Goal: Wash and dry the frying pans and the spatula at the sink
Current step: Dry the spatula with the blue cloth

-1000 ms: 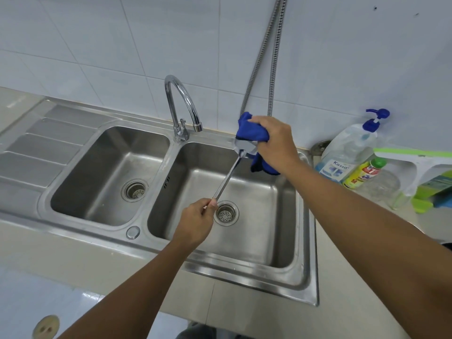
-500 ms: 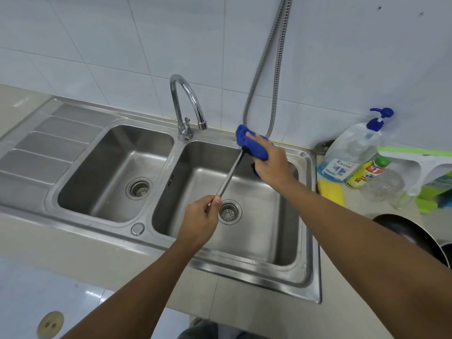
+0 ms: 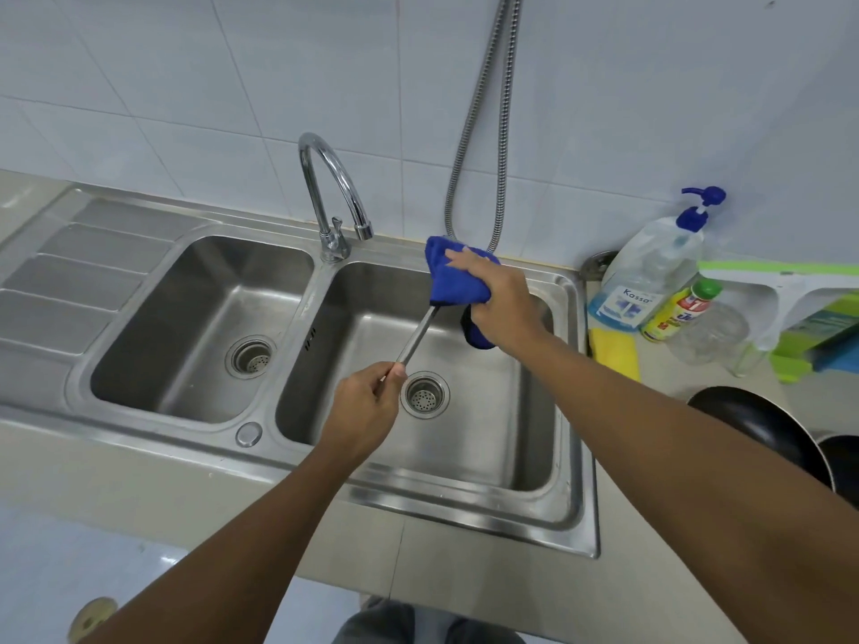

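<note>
Over the right basin of the steel double sink (image 3: 576, 457), my left hand (image 3: 365, 406) pinches the lower end of a metal spatula (image 3: 416, 339) by its handle. The spatula slants up to the right. Its blade is hidden inside a blue cloth (image 3: 453, 278), which my right hand (image 3: 499, 302) grips around it. Two black frying pans (image 3: 762, 427) sit on the counter at the right edge, partly behind my right forearm.
A curved tap (image 3: 332, 197) stands between the basins and a metal hose (image 3: 499, 132) hangs on the tiled wall. A pump soap bottle (image 3: 650, 267), a yellow bottle (image 3: 681, 311), a yellow sponge (image 3: 613, 350) and a clear jar (image 3: 709, 332) crowd the right counter. The drainboard (image 3: 69, 276) lies left.
The cloth in my right hand has slid over the spatula blade, which showed bare a second ago. The view has shifted, bringing the pans into sight at right.
</note>
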{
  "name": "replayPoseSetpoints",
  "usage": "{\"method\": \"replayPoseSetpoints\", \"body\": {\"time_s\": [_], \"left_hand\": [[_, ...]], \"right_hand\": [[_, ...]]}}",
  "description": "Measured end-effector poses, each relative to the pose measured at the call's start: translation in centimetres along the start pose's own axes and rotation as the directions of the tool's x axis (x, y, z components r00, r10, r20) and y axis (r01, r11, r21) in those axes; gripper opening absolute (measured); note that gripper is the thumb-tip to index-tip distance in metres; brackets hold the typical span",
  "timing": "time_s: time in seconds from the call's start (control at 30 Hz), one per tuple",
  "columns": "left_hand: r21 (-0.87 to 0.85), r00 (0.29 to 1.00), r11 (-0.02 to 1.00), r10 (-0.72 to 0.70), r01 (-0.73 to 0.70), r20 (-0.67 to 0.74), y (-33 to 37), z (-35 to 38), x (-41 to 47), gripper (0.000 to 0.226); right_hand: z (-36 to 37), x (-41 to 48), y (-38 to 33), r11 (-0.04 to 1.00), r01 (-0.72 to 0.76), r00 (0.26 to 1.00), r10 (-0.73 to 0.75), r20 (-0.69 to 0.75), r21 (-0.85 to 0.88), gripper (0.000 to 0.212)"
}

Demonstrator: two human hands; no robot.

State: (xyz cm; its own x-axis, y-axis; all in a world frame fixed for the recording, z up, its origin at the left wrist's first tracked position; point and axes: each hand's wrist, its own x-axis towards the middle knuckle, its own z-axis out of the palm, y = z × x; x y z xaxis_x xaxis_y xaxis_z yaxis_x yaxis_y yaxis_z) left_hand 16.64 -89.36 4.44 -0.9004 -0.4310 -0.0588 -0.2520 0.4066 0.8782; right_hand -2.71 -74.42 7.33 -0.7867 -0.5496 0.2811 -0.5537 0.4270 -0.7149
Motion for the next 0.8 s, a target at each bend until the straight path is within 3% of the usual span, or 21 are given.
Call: {"method": "replayPoseSetpoints", "body": {"time_s": [0.2, 0.33, 0.4, 0.47, 0.57, 0.67, 0.8], "left_hand": [[0.02, 0.995, 0.997, 0.075, -0.076, 0.062, -0.9, 0.2, -0.6, 0.025], [0.022, 0.996, 1.0, 0.009, -0.011, 0.087, -0.1, 1.7, -0.1, 0.024], [0.005, 0.992, 0.996, -0.09, 0.09, 0.083, 0.4, 2.6, 0.2, 0.025], [-0.058, 0.979, 0.98, -0.183, 0.189, 0.094, 1.0, 3.4, 0.7, 0.028], [-0.207, 0.946, 0.925, -0.295, 0.318, 0.137, 2.1, 4.3, 1.3, 0.026], [-0.233, 0.938, 0.912, -0.303, 0.336, 0.168, 2.5, 5.1, 1.4, 0.024], [-0.24, 0.922, 0.899, -0.317, 0.366, 0.221, 2.5, 7.1, 0.5, 0.017]], "right_hand": [[-2.6, 0.7, 1.7, 0.961, -0.275, 0.958, 0.276, -0.078, 0.024, 0.052], [-2.4, -2.3, 1.4, 0.99, -0.141, 0.986, 0.142, -0.088, 0.019, 0.064], [-2.2, -3.7, 1.2, 0.999, -0.047, 0.998, 0.047, -0.032, -0.011, 0.057], [-2.3, -5.1, 1.1, 0.999, -0.049, 0.996, 0.05, 0.068, -0.01, 0.056], [-3.6, -7.7, 1.8, 0.979, -0.201, 0.976, 0.202, 0.085, -0.017, 0.057], [-5.7, -9.9, 3.0, 0.92, -0.357, 0.93, 0.366, 0.029, -0.163, 0.042], [-9.6, -11.8, 4.8, 0.645, -0.572, 0.75, 0.661, -0.006, -0.507, 0.024]]}}
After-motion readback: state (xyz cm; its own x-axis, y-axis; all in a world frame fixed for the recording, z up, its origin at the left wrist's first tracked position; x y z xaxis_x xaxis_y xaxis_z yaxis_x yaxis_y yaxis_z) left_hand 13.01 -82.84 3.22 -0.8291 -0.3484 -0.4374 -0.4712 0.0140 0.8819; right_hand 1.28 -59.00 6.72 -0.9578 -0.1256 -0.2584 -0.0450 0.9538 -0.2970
